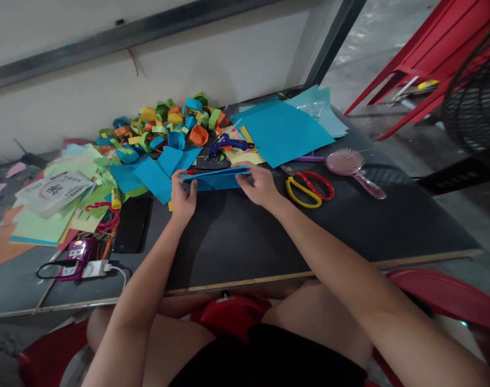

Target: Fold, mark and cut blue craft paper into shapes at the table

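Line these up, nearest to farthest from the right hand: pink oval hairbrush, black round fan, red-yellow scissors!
1. Red-yellow scissors, just right of the right hand.
2. Pink oval hairbrush, right of the scissors.
3. Black round fan, far right.

Held paper (218,184): plain, saturated blue. Surface (228,242): dark grey. Large sheet (287,131): blue; neighbouring sheets (334,119): pale aqua. Folded paper pieces (176,141): mixed blue, green, orange, yellow. Glue gun (220,144): deep blue. Scissors (310,189): one handle red, one yellow. Hairbrush (345,162): pink. Phone (130,226): black. Plastic chair (434,48): red.
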The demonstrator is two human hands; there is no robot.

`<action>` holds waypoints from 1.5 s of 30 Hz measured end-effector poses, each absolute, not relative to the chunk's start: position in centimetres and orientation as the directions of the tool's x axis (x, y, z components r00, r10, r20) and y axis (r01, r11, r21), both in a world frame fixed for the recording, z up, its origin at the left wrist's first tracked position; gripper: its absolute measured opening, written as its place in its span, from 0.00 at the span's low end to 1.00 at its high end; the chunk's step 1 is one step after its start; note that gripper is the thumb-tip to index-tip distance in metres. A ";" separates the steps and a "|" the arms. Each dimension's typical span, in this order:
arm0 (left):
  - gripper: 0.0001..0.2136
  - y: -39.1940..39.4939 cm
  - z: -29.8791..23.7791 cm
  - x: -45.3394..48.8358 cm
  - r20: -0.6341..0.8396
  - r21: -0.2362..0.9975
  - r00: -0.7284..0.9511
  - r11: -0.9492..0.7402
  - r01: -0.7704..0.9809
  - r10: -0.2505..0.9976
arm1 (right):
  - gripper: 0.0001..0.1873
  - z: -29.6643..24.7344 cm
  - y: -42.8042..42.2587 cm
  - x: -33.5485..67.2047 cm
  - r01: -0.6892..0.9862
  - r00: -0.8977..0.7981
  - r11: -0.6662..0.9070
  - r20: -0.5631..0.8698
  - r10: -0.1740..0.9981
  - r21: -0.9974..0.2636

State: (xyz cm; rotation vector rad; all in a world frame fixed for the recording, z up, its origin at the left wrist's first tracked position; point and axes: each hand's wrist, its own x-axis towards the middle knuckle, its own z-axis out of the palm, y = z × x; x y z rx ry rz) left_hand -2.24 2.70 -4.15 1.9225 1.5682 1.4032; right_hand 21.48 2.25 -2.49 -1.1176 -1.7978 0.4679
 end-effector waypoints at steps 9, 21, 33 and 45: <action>0.11 3.2 -4.6 -2.7 0.507 0.712 -0.027 -0.402 0.576 0.861 | 0.17 -2.6 2.3 21.7 0.493 -0.150 0.536 0.540 0.828 -0.685; 0.13 4.0 -5.2 -2.9 0.395 0.770 -0.110 -0.263 0.582 0.912 | 0.17 -3.3 2.7 21.5 0.603 -0.161 0.481 0.494 0.854 -0.636; 0.12 4.2 -5.3 -3.3 0.437 0.745 -0.066 -0.320 0.586 0.897 | 0.19 -3.4 2.7 21.4 0.626 -0.191 0.490 0.489 0.851 -0.607; 0.14 4.0 -4.9 -3.2 0.411 0.769 -0.075 -0.302 0.564 0.909 | 0.19 -3.3 2.6 21.3 0.646 -0.217 0.472 0.449 0.867 -0.600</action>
